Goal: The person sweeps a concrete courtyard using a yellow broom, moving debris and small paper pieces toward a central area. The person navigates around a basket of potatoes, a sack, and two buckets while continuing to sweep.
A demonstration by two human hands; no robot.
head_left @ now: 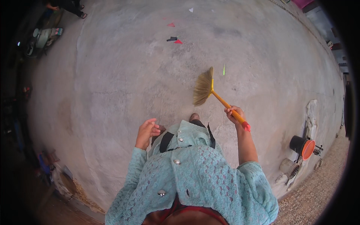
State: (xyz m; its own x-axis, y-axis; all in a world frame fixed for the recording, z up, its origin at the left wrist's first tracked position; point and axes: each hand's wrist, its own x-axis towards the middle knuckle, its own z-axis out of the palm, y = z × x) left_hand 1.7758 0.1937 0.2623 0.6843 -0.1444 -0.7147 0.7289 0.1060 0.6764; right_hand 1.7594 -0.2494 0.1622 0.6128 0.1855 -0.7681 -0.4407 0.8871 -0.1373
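Note:
My right hand is wrapped round the orange handle of a broom, close to its red end cap. The broom's tan bristle head fans out to the left of the handle, over the concrete floor. My left hand holds nothing; its fingers are loosely bent and apart, in front of my body. Ahead on the floor lie a red scrap beside a dark scrap, a pink-red scrap and a white scrap. A thin green strip lies right of the bristles.
At the right stand a black bucket and an orange bucket, with a pale container near them. A whitish sheet lies behind those. Far left is a greenish machine-like object; a person's leg shows beyond it.

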